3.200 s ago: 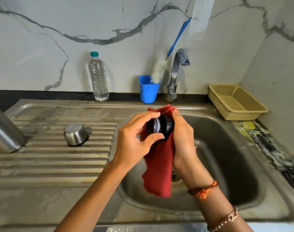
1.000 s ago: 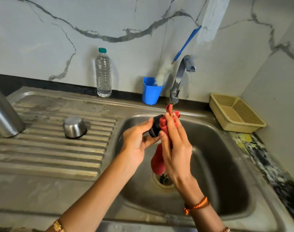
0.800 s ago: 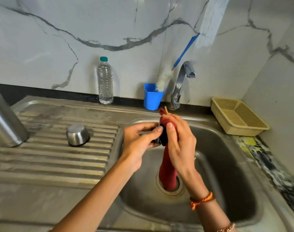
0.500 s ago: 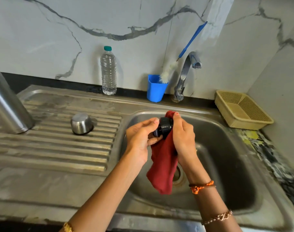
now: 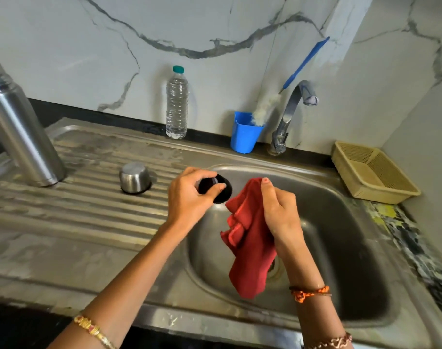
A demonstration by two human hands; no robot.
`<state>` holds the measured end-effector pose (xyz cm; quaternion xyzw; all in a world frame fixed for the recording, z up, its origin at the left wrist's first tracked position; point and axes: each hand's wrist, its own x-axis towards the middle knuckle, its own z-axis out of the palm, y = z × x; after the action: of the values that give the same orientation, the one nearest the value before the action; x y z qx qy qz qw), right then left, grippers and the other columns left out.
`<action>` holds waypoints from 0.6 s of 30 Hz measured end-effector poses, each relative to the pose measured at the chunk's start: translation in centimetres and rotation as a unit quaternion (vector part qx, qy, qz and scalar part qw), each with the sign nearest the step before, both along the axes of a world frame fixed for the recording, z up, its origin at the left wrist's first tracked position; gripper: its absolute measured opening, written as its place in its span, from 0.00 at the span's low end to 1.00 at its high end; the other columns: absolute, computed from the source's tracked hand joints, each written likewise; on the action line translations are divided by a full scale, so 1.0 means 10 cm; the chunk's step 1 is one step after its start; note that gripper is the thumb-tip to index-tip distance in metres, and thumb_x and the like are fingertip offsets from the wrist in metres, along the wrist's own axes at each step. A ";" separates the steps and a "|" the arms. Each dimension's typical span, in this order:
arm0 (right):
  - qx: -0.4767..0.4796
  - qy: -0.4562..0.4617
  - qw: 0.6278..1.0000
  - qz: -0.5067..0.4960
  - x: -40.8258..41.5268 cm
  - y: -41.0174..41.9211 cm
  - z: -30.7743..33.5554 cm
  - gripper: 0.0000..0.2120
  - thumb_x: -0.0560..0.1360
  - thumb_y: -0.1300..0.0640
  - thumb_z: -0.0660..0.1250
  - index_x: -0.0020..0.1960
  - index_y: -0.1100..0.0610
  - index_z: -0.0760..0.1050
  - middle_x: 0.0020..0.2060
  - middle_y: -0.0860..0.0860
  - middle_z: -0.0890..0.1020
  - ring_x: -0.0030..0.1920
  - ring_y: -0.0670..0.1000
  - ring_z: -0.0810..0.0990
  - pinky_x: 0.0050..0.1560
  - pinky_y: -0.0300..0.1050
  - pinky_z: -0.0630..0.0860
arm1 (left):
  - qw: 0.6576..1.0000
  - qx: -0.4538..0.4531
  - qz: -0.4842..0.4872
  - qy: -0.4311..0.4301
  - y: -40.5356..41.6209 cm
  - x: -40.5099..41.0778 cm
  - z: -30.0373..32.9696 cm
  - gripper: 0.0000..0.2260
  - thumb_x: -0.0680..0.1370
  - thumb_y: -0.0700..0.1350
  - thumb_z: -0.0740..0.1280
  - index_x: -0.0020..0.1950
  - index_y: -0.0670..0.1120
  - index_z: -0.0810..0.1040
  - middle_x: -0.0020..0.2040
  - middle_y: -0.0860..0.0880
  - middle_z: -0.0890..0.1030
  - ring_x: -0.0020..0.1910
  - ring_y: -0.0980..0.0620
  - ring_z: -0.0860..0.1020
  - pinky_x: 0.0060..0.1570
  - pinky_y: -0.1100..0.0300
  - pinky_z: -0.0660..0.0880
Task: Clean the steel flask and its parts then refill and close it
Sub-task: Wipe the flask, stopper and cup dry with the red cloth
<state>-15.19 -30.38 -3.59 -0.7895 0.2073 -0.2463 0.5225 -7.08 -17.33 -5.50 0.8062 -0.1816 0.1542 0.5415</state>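
My left hand (image 5: 189, 197) grips the flask's black stopper (image 5: 221, 192) over the left rim of the sink basin (image 5: 341, 235). My right hand (image 5: 280, 217) holds a red cloth (image 5: 250, 248) that hangs down over the basin, just right of the stopper and apart from it. The open steel flask (image 5: 21, 137) stands upright at the far left of the ribbed drainboard (image 5: 76, 210). Its steel cup lid (image 5: 135, 177) sits upside down on the drainboard between the flask and my left hand.
A clear water bottle (image 5: 177, 104) stands at the back wall. A blue cup (image 5: 244, 133) holds a blue-handled bottle brush (image 5: 303, 64) beside the tap (image 5: 290, 114). A beige plastic basket (image 5: 373, 172) sits on the counter right of the sink.
The cloth and the stopper have come apart. My left hand has moved the stopper to the left, toward the drainboard, and my right hand now holds the cloth alone.
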 end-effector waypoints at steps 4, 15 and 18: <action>0.031 0.021 0.998 0.050 0.16 0.10 0.12 0.25 0.72 0.40 0.56 0.38 0.63 0.73 0.40 0.67 0.80 0.41 0.68 0.78 0.46 0.62 0.77 | 0.978 0.198 0.055 -0.027 0.57 0.16 0.44 0.17 0.68 0.49 0.75 0.55 0.49 0.81 0.53 0.50 0.81 0.51 0.49 0.78 0.56 0.57 0.69; 0.397 -0.035 0.917 0.023 0.71 0.64 0.24 0.27 0.81 0.45 0.50 0.46 0.66 0.77 0.36 0.60 0.84 0.30 0.55 0.81 0.32 0.46 0.80 | 0.936 0.321 0.119 0.087 1.86 0.93 0.27 0.15 0.69 0.49 0.74 0.54 0.46 0.81 0.54 0.45 0.81 0.53 0.44 0.79 0.56 0.53 0.73; 0.470 -0.021 0.882 -0.037 0.77 0.67 0.13 0.29 0.75 0.37 0.58 0.56 0.63 0.78 0.44 0.58 0.83 0.36 0.54 0.82 0.38 0.46 0.78 | 0.931 0.331 0.114 0.105 1.99 1.10 0.14 0.14 0.70 0.49 0.74 0.53 0.46 0.82 0.54 0.44 0.82 0.53 0.44 0.79 0.54 0.53 0.75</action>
<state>-7.54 -23.68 -2.31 -0.4377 0.3166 -0.1561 0.8269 3.90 2.56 -4.15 0.9667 -0.0711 0.0600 0.2384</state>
